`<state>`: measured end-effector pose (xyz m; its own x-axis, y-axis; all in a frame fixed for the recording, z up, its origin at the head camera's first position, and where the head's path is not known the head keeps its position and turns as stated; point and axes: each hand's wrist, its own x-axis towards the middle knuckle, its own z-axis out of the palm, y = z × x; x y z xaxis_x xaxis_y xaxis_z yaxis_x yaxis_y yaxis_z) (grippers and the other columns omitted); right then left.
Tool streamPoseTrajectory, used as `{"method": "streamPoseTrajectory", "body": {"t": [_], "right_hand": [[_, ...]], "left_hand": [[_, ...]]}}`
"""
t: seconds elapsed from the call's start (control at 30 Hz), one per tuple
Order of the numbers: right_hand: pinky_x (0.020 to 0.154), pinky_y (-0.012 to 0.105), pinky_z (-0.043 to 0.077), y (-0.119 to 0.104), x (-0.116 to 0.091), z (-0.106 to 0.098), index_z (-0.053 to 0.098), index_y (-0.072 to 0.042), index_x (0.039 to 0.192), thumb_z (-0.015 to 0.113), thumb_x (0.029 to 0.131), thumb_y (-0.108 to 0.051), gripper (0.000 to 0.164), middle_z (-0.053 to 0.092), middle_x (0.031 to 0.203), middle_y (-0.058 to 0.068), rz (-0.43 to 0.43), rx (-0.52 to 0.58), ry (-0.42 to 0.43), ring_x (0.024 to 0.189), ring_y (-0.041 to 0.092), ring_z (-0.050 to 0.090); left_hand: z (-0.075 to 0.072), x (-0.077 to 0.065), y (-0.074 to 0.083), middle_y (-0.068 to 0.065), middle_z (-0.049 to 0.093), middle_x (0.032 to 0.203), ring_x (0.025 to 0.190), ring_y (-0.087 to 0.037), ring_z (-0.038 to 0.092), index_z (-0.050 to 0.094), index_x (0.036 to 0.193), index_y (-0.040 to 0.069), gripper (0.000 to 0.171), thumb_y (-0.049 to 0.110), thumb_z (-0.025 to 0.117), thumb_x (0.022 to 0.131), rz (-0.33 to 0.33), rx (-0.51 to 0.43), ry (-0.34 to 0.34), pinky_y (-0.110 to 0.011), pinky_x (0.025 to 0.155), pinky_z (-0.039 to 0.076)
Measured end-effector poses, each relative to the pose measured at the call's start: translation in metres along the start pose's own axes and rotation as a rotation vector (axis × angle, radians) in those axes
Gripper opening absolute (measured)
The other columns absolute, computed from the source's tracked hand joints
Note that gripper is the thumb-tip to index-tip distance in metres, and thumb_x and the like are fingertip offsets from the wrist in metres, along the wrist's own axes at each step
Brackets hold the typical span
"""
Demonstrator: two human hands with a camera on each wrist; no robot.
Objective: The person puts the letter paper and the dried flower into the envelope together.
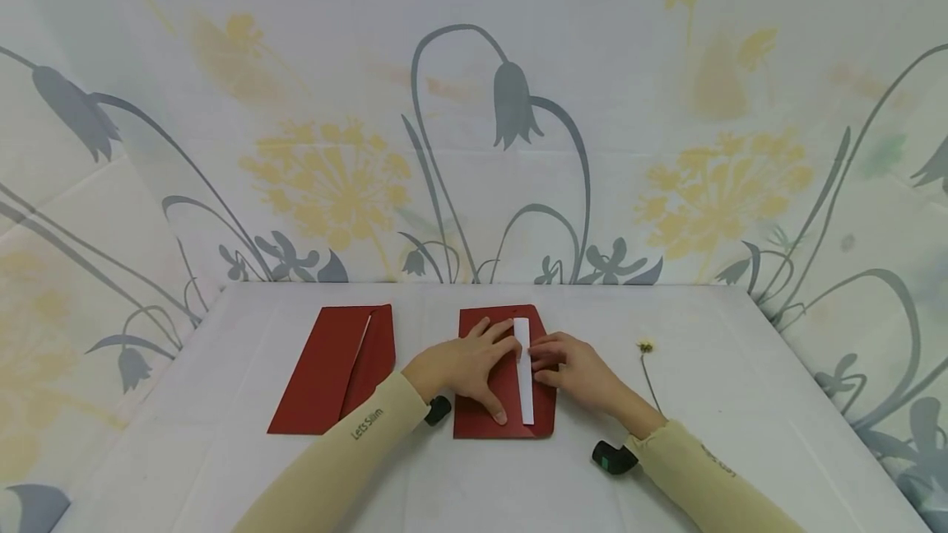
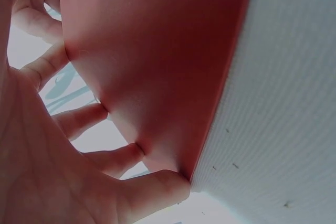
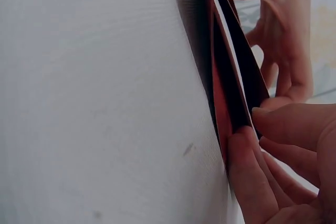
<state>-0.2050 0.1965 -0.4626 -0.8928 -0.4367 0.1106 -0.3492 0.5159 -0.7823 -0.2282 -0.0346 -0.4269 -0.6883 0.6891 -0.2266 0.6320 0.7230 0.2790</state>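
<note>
A red envelope (image 1: 474, 426) lies in front of me with its flap side toward the right. A folded white paper (image 1: 525, 389) shows as a strip along its mouth. My left hand (image 1: 468, 364) presses on the envelope with spread fingers, the index fingertip right at the mouth beside the paper. In the left wrist view the fingertips dent the red surface. From the right, my right hand (image 1: 581, 373) pinches the paper's edge between thumb and fingers. The right wrist view looks into the gaping mouth, where the white edge (image 3: 231, 40) sits between the red sides.
Another red envelope (image 1: 318, 377) lies to the left with its flap side to the right. A small yellow flower (image 1: 646, 346) on a thin stem lies right of my right hand. A white cloth (image 1: 518, 484) covers the table, with a floral curtain (image 1: 467, 187) behind.
</note>
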Motion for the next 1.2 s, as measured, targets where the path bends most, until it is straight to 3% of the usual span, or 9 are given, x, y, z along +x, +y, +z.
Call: {"method": "streamPoseTrajectory", "body": {"t": [0.2,0.43,0.5,0.83,1.2], "right_hand": [[0.083,0.029,0.055,-0.003,0.0,0.001,0.069,0.0,0.118,0.073,0.089,-0.006,0.03,0.06,0.123,0.01,-0.008,-0.025,0.026,0.099,0.02,0.068],[0.073,0.031,0.058,-0.011,0.004,0.01,0.068,0.0,0.114,0.073,0.087,-0.005,0.028,0.069,0.103,0.008,0.213,0.153,0.128,0.087,0.018,0.07],[0.072,0.032,0.059,-0.013,0.005,0.012,0.067,0.001,0.113,0.075,0.086,-0.004,0.029,0.07,0.099,0.008,0.237,0.174,0.148,0.084,0.018,0.07],[0.072,0.033,0.059,-0.018,0.009,0.019,0.068,0.003,0.112,0.075,0.084,0.0,0.029,0.071,0.094,0.007,0.215,0.143,0.156,0.083,0.019,0.071],[0.072,0.034,0.059,-0.02,0.016,0.026,0.068,0.004,0.111,0.078,0.083,-0.004,0.031,0.072,0.097,0.01,0.21,0.104,0.178,0.084,0.02,0.071]], "left_hand": [[-0.001,0.0,0.002,-0.003,0.01,0.165,0.148,-0.042,0.013,0.041,0.132,0.03,0.085,0.064,0.084,0.066,-0.007,0.003,-0.012,-0.058,0.101,0.043],[-0.001,0.0,0.002,-0.003,0.011,0.165,0.148,-0.043,0.014,0.042,0.13,0.031,0.084,0.064,0.084,0.065,-0.005,0.006,-0.006,-0.057,0.1,0.044],[-0.002,0.0,0.002,-0.003,0.011,0.165,0.148,-0.043,0.014,0.042,0.13,0.031,0.084,0.064,0.084,0.065,-0.004,0.007,-0.007,-0.058,0.101,0.044],[-0.002,0.001,0.001,-0.003,0.011,0.165,0.148,-0.044,0.013,0.041,0.133,0.03,0.087,0.065,0.084,0.065,-0.009,-0.003,-0.022,-0.058,0.103,0.041],[-0.001,0.002,-0.001,-0.003,0.009,0.166,0.149,-0.043,0.01,0.035,0.147,0.027,0.102,0.066,0.083,0.066,0.0,-0.006,-0.023,-0.058,0.105,0.039]]}}
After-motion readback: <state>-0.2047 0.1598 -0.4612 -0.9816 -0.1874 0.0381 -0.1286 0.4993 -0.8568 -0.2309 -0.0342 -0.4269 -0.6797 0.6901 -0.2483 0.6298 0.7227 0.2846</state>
